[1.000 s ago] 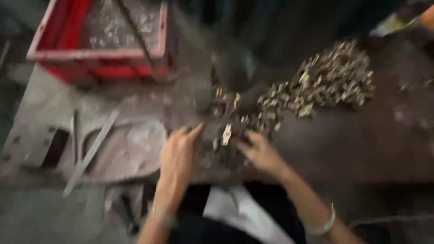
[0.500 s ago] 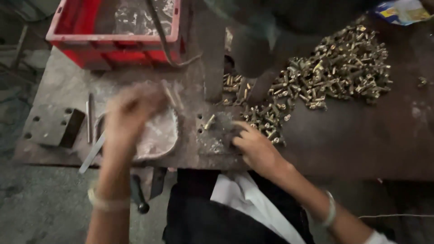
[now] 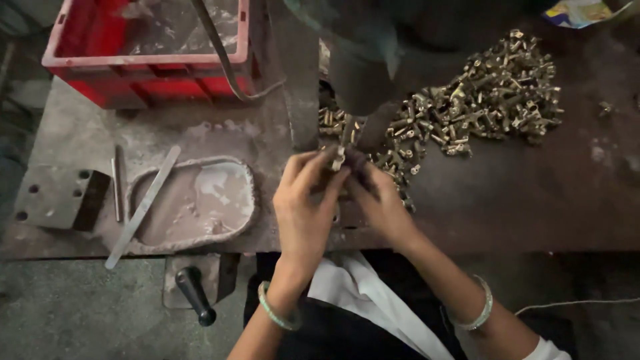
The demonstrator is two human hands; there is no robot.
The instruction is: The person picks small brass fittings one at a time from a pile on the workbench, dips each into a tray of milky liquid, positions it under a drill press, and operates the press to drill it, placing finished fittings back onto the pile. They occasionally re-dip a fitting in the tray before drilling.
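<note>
Risk first: fingers pinched or struck beneath the dark machine head (image 3: pixel 363 73), judged from how close both hands sit to its lower end. Could also lose the small brass part (image 3: pixel 339 159) from a loose pinch, sending it rolling into the scatter below and costing a fresh pick. Crowded footing too, with loose pieces directly under the head, likely to tilt anything seated there.

Left hand (image 3: pixel 303 213) curled, fingertips closed on the brass part just below the machine head. Right hand (image 3: pixel 380 203) bunched beside it, touching the left fingertips; whether gripping the same part or another, cannot tell. Pale bangles on both wrists.

Brass part: short, stubby, dull yellow, upright between the fingers, mostly hidden by them.

Right of the machine head, heaped pile of brass fittings (image 3: pixel 493 93), same colour and kind. Left of the head, shallow grey tray (image 3: pixel 200 200) with pale residue; above that, red crate (image 3: pixel 147 67).
</note>
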